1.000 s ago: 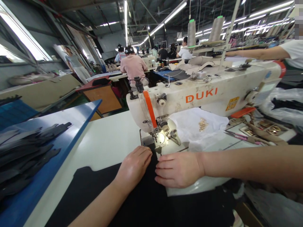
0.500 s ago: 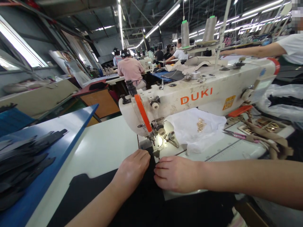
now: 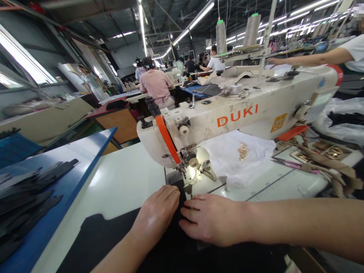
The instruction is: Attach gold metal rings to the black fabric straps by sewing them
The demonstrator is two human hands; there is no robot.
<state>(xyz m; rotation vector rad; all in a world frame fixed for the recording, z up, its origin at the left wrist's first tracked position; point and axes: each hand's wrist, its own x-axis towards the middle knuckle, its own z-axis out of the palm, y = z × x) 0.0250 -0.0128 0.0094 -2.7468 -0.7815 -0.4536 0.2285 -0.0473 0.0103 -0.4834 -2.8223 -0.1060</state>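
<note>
Dark fabric (image 3: 113,233), in a large black piece, lies over the near part of the white table and runs forward as a narrow strip to the sewing machine (image 3: 236,113). My left hand (image 3: 159,206) is closed on this strip just in front of the presser foot (image 3: 184,172), its fingertips curled out of sight. On the right edge of the same strip rests my right hand (image 3: 212,218), its fingers bent and a little apart, the thumb hidden beneath. A metal guide (image 3: 207,170) sits by the lit needle plate.
Small gold metal pieces (image 3: 243,151) lie on a white sheet (image 3: 227,167) under the machine arm. Pink-handled scissors (image 3: 295,163) and tan strips (image 3: 338,170) are at the right. Black cut pieces (image 3: 31,189) cover part of a blue table (image 3: 93,146). Other people sit further back.
Both hands have shifted slightly downward in view, along with the fabric. The right hand's fingers have spread and moved a little left on the strip. The camera view has turned slightly.
</note>
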